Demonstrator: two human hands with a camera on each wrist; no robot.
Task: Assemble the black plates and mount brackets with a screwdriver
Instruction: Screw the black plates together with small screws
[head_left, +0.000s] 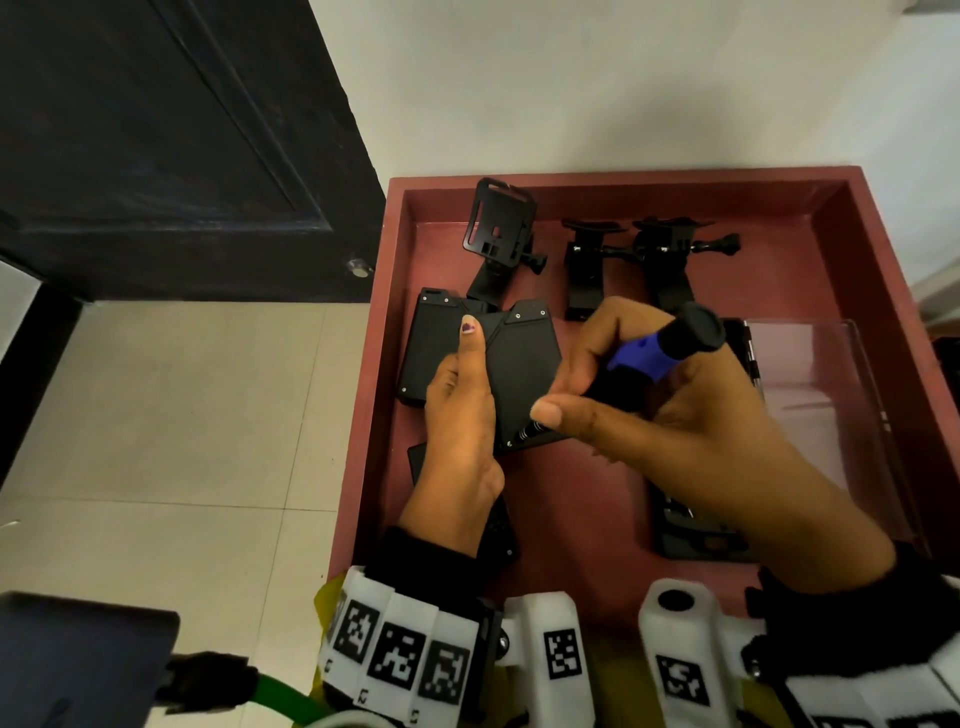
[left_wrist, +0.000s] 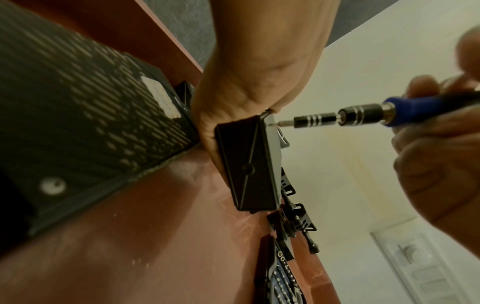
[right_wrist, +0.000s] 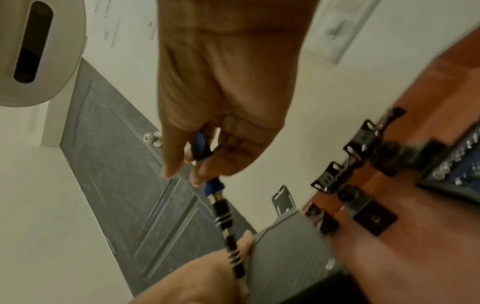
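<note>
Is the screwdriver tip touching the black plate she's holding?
Touching. The left wrist view shows the screwdriver bit meeting the upper corner of the black plate, no gap visible.

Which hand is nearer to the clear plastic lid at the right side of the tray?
Right. The right hand, gripping the screwdriver, is just beside the clear lid; the left hand holds the black plate farther away.
</note>
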